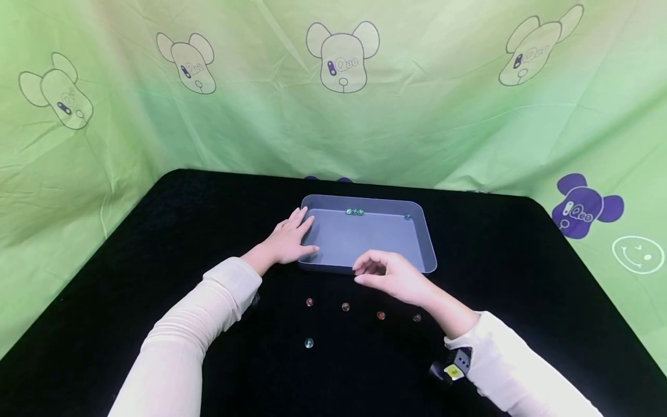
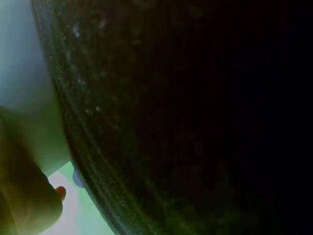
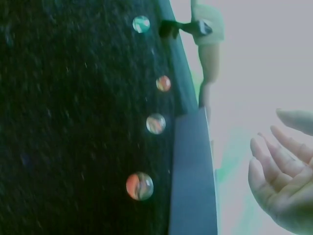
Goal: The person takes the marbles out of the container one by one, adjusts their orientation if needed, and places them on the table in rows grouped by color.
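Note:
A shallow grey tray lies on the black cloth. My left hand rests at its left rim with fingers spread. Over the near rim hovers my right hand, its fingers loosely bent; the right wrist view shows nothing in its palm. Inside the tray, three green marbles sit together along the far wall, and a dark greenish marble lies in the far right corner. Between tray and person, several reddish and clear marbles, one of them orange, form a loose row. A green marble lies nearer the person.
Black cloth covers the table. A green curtain with printed bear heads hangs behind and at both sides. On the right wrist is a strapped camera. Dark cloth fills most of the left wrist view.

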A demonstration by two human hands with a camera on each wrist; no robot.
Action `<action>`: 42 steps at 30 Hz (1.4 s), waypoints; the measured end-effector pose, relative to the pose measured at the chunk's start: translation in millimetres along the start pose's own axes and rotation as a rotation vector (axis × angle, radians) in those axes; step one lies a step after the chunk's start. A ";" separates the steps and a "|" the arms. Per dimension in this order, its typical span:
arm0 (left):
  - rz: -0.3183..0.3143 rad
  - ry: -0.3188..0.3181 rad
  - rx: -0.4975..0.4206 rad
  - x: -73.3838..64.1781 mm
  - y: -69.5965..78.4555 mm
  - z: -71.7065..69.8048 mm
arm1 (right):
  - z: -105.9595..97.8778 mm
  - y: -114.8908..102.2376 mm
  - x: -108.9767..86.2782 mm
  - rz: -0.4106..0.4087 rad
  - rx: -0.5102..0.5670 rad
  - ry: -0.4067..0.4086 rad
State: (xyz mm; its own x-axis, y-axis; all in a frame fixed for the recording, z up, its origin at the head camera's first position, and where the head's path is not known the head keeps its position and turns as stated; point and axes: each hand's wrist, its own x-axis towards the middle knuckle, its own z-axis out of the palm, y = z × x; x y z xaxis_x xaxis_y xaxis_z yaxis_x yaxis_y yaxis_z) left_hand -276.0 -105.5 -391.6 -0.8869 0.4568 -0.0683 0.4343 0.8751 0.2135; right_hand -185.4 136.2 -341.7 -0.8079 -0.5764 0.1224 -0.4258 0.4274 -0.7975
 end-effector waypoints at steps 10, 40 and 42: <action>0.002 0.001 -0.010 0.0 -0.3 -0.1 | -22.0 13.7 8.6 0.091 0.047 0.105; 0.000 -0.013 -0.056 -0.7 -1.3 -1.6 | -57.3 59.7 39.9 0.273 -0.093 0.240; -0.005 -0.014 -0.049 -0.4 -0.9 -1.3 | -58.3 61.5 40.5 0.280 -0.104 0.241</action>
State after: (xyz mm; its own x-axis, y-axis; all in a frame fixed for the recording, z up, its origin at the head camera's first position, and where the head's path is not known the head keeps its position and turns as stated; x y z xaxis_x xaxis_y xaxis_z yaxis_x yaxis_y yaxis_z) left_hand -276.2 -106.7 -390.5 -0.8867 0.4550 -0.0827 0.4215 0.8687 0.2601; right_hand -268.1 179.8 -351.3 -0.9661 -0.2523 0.0542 -0.2045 0.6206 -0.7570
